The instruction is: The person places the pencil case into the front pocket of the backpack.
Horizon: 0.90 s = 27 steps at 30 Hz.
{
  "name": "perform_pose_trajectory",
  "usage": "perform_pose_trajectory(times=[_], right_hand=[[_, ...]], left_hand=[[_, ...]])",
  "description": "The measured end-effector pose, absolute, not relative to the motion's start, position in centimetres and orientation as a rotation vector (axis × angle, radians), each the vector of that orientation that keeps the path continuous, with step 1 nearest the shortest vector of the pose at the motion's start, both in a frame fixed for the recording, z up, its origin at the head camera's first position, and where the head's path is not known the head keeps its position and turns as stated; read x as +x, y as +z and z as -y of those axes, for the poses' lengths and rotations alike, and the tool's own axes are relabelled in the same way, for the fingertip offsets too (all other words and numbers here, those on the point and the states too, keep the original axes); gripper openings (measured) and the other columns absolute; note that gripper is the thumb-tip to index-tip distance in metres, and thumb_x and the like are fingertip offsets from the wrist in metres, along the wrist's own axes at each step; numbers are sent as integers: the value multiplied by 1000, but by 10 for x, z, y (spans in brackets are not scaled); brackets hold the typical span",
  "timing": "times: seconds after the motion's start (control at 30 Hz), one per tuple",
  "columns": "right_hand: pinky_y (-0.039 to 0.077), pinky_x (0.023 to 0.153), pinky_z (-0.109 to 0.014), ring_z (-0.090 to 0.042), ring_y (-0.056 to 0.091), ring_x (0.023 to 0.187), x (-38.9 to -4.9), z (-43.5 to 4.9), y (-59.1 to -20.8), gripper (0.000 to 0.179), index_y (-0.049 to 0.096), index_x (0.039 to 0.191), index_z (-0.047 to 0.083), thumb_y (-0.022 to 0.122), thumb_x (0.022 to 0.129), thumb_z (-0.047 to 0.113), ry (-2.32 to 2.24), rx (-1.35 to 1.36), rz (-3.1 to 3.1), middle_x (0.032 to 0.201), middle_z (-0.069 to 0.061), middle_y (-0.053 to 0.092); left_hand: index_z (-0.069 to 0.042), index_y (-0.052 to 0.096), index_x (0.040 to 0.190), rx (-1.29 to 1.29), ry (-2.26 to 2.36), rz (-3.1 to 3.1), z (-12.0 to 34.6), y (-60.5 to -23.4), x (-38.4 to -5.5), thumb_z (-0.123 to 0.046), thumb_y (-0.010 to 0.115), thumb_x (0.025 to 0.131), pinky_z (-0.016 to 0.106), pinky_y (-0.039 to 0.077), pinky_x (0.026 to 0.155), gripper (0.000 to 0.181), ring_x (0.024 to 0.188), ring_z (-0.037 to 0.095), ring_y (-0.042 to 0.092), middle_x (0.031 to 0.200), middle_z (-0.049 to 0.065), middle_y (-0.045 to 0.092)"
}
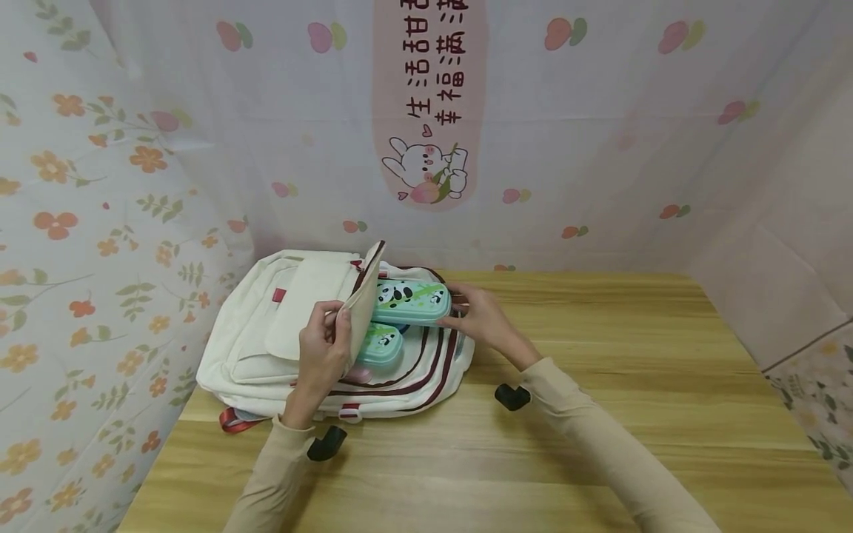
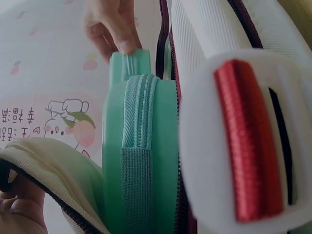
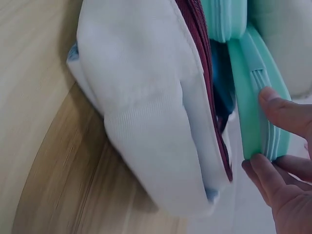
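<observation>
A cream backpack (image 1: 253,348) with dark red zips lies on its back on the table. My left hand (image 1: 324,348) pinches the edge of its front pocket flap (image 1: 365,289) and holds it lifted. With thumb and fingers my right hand (image 1: 483,318) grips the end of a mint-green zipped pencil case (image 1: 416,300) printed with pandas; its other end is behind the flap. A second mint-green panda case (image 1: 383,346) sits beside it, partly inside the pocket. In the left wrist view this case's zip (image 2: 141,112) faces the camera. Both hands show in the left wrist view.
The wooden table (image 1: 600,444) stretches to the right and front of the backpack. Behind stands a printed cloth backdrop (image 1: 600,148), with a flowered cloth (image 1: 100,296) at left. A red strap loop (image 1: 233,420) and a white buckle (image 1: 349,413) lie at the backpack's near side.
</observation>
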State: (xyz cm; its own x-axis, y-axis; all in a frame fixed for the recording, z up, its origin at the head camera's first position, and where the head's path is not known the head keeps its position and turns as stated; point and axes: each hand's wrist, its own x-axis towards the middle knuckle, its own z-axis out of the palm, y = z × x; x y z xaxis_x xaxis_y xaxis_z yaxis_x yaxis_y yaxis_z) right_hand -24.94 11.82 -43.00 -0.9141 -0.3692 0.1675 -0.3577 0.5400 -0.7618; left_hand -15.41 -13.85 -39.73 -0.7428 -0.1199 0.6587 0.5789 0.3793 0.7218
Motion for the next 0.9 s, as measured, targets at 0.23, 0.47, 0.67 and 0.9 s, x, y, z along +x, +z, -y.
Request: perform_pose_trajectory(times=[0.23, 0.47, 0.67, 0.9], right_hand=[[57, 92, -40, -34, 68, 116, -255, -102, -429, 72, 52, 142, -5, 86, 81, 12, -1355, -631, -2717, 138, -24, 61], [57, 93, -40, -34, 68, 115, -256, -88, -425, 71, 54, 140, -4, 87, 80, 14, -1343, -632, -2717, 135, -23, 62], [57, 93, -40, -33, 68, 115, -258, -80, -425, 71, 54, 140, -4, 87, 80, 13, -1356, -600, -2699, 133, -23, 63], [59, 90, -40, -34, 71, 110, -258, -71, -431, 67, 58, 134, -4, 89, 77, 13, -1408, -676, -2700, 128, -22, 66]], left_hand=[[20, 54, 102, -404, -1426, 1999, 141, -417, -168, 16, 53, 94, 12, 26, 44, 9, 52, -7, 34, 71, 27, 67], [12, 57, 104, -391, -1433, 2006, 146, -429, -173, 10, 56, 96, 13, 29, 43, 9, 51, -6, 38, 77, 24, 71], [11, 57, 105, -416, -1431, 1997, 148, -427, -172, 9, 56, 95, 14, 29, 42, 10, 51, -6, 38, 77, 25, 71], [11, 58, 104, -419, -1419, 1982, 150, -430, -171, 11, 57, 94, 14, 29, 42, 10, 52, -7, 38, 75, 23, 71]])
